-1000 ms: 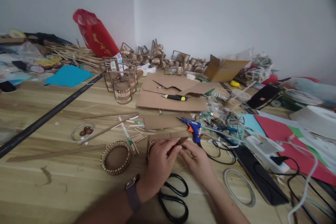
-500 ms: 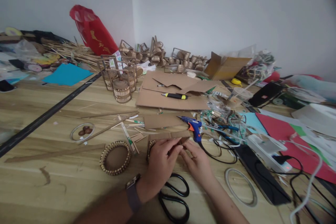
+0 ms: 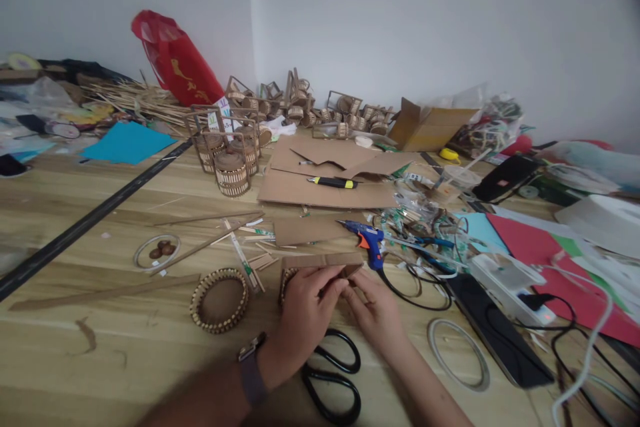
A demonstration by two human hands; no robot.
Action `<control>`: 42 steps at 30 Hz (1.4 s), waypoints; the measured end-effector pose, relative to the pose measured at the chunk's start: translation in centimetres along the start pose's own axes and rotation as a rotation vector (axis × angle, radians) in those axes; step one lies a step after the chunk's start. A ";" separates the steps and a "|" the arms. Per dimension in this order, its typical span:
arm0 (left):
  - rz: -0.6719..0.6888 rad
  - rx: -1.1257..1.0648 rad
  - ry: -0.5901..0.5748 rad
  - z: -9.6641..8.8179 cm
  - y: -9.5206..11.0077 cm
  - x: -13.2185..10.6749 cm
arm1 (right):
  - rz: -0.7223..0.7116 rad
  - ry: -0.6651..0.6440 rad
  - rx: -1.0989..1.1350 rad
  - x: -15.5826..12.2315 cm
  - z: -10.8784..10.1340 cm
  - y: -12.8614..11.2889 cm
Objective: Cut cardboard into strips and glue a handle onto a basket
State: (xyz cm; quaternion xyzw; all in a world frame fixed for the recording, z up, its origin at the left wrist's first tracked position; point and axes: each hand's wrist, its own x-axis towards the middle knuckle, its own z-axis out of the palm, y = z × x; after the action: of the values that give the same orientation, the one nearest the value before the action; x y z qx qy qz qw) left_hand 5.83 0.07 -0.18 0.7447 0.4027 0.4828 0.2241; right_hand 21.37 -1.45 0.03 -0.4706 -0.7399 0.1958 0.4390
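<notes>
My left hand (image 3: pixel 305 310) and my right hand (image 3: pixel 375 307) meet at the table's front middle, both pinched on a folded brown cardboard strip (image 3: pixel 323 260). Under my left hand peeks the rim of a round ring of small sticks (image 3: pixel 285 280). A second such stick-rimmed cardboard disc (image 3: pixel 219 300) lies just to the left. A blue hot glue gun (image 3: pixel 367 240) lies right behind my right hand. Black scissors (image 3: pixel 333 380) lie below my wrists.
Cardboard sheets with a yellow-black utility knife (image 3: pixel 333 182) lie further back, small stick baskets (image 3: pixel 233 170) to their left. Cables, a power strip (image 3: pixel 510 277) and coloured paper crowd the right. A red bag (image 3: pixel 175 63) stands by the wall. A long black bar (image 3: pixel 90 217) crosses the left.
The hands stay on the cardboard strip with hardly any movement; the view has shifted slightly.
</notes>
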 end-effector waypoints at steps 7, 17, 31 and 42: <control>-0.003 -0.004 0.004 -0.1 0.2 0.1 | -0.011 0.010 -0.007 -0.1 0.1 0.0; -0.010 -0.009 -0.001 -0.1 0.2 0.1 | -0.004 0.018 -0.011 -0.2 0.1 0.1; 0.028 -0.068 0.048 -0.2 0.0 0.3 | -0.020 -0.009 -0.084 -0.2 -2.3 0.8; -0.053 -0.124 0.028 -0.2 0.2 0.1 | 0.592 0.153 -0.412 2.7 -5.1 6.8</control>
State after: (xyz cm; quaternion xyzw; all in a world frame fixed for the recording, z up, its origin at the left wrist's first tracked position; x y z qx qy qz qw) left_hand 5.72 -0.01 0.09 0.7115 0.3947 0.5110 0.2770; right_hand 28.75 3.58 -0.75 -0.7563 -0.5605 0.1254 0.3133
